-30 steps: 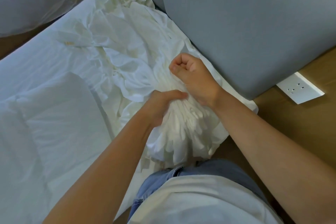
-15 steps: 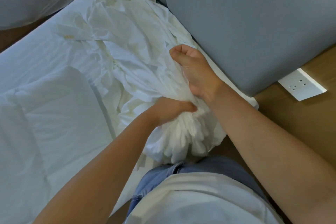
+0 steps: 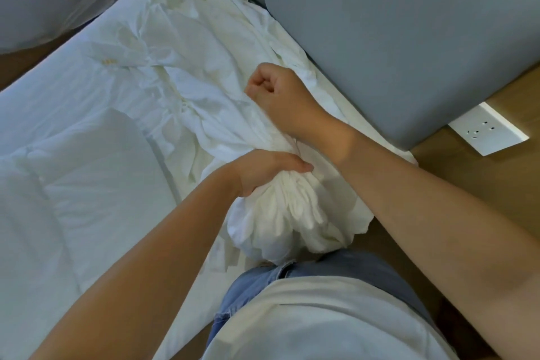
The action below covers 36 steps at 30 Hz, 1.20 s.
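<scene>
The bunched white sheet (image 3: pixel 274 213) is gripped tight by the left hand (image 3: pixel 263 169). Further up, it's clenched in the right hand (image 3: pixel 280 96), fist fully closed around the fabric on the bed (image 3: pixel 58 102).

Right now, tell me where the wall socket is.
Head view, far right: the socket sits on the wooden panel, just under the grey headboard's lower corner.

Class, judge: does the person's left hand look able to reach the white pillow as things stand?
Probably yes: the white pillow lies beside the left hand with nothing between, though that hand grips the bunched sheet and must first let go.
</scene>
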Each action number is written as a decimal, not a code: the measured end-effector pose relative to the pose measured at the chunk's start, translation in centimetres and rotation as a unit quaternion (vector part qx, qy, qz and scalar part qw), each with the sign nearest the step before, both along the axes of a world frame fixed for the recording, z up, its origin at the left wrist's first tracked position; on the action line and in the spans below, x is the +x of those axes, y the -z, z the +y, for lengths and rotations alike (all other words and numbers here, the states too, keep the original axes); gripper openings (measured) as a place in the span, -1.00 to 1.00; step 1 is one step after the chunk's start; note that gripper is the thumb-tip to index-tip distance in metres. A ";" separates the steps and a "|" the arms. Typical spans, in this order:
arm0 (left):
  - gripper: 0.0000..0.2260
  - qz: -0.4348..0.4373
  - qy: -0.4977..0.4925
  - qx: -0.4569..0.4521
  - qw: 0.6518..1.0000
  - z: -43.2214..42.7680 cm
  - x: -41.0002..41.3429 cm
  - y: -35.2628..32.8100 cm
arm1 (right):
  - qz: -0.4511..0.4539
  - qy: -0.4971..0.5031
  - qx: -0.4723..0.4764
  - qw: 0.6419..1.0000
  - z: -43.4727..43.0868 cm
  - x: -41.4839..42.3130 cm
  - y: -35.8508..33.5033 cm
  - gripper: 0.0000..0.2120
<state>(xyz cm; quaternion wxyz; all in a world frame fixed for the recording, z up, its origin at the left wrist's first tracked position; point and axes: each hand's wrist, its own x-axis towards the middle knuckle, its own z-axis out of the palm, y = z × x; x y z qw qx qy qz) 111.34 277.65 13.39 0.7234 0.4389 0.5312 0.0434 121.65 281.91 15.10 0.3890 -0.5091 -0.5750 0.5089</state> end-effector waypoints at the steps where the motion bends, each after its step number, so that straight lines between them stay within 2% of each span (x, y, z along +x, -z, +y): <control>1: -0.90 -0.017 -0.047 0.014 0.999 0.0 -0.2 0.3 | 0.016 0.024 -0.007 1.000 0.0 0.3 0.4 -0.85; 4: -0.90 -0.097 -0.149 -0.005 0.984 0.4 -0.9 0.9 | 0.040 0.063 -0.044 0.996 -1.4 2.1 2.9 -0.86; 6: -0.87 -0.135 -0.170 -0.026 0.976 0.9 -1.4 1.0 | 0.009 0.134 -0.084 0.987 -3.4 4.6 6.4 -0.88; 7: -0.87 -0.142 -0.175 -0.028 0.974 1.0 -1.5 1.1 | -0.032 0.178 -0.113 0.977 -4.6 6.1 8.6 -0.82; 9: -0.88 -0.150 -0.181 -0.032 0.971 1.0 -1.3 1.3 | -0.112 0.224 -0.236 0.939 -7.0 8.5 12.5 -0.59; 11: -0.86 -0.155 -0.173 -0.048 0.972 0.7 -0.6 1.8 | -0.110 0.253 -0.370 0.887 -9.0 9.2 15.0 -0.35; 13: -0.85 -0.154 -0.166 -0.073 0.971 0.3 0.4 2.4 | -0.035 0.287 -0.460 0.840 -10.2 9.0 16.4 -0.13; 15: -0.84 -0.148 -0.164 -0.097 0.970 0.0 1.2 2.8 | 0.085 0.296 -0.525 0.793 -10.6 9.1 17.0 0.01; 16: -0.84 -0.145 -0.164 -0.099 0.971 0.0 1.6 3.0 | 0.153 0.281 -0.540 0.778 -10.7 9.3 17.0 0.01; 18: -0.85 -0.122 -0.161 -0.088 0.975 0.2 2.4 3.2 | 0.240 0.274 -0.532 0.765 -10.8 9.8 16.5 -0.17; 20: -0.86 -0.075 -0.150 -0.076 0.983 0.6 3.0 3.5 | 0.252 0.329 -0.483 0.771 -10.5 10.2 15.8 -0.45; 22: -0.90 -0.014 -0.125 -0.056 0.991 0.7 3.8 3.9 | 0.279 0.362 -0.391 0.799 -9.8 10.6 14.5 -0.78; 23: -0.90 0.017 -0.116 -0.047 0.992 0.7 4.3 4.0 | 0.307 0.351 -0.336 0.818 -9.4 10.7 13.6 -0.84; 25: -0.83 0.045 -0.128 -0.036 0.990 0.6 5.1 4.1 | 0.355 0.290 -0.252 0.852 -8.7 10.7 11.3 -0.69; 27: -0.81 0.025 -0.159 -0.015 0.987 0.5 5.0 3.8 | 0.326 0.224 -0.212 0.893 -7.9 10.4 9.0 -0.57; 30: -0.88 -0.089 -0.204 0.010 0.975 1.8 3.4 2.2 | 0.126 0.173 -0.148 0.966 -4.7 10.0 5.9 -0.54; 32: -0.83 -0.179 -0.219 0.017 0.959 3.1 1.6 0.7 | 0.052 0.150 -0.100 0.982 -1.3 9.6 3.7 -0.52; 33: -0.89 -0.212 -0.222 0.024 0.951 3.7 0.5 0.0 | 0.031 0.125 -0.082 0.988 0.6 9.4 2.6 -0.50; 34: -0.94 -0.228 -0.228 0.034 0.946 4.2 -0.5 -1.0 | 0.000 0.096 -0.065 0.993 2.3 9.2 1.5 -0.47; 36: -0.81 -0.237 -0.238 0.052 0.940 5.2 -3.1 -1.9 | -0.113 0.046 -0.029 0.992 5.1 9.1 0.2 -0.37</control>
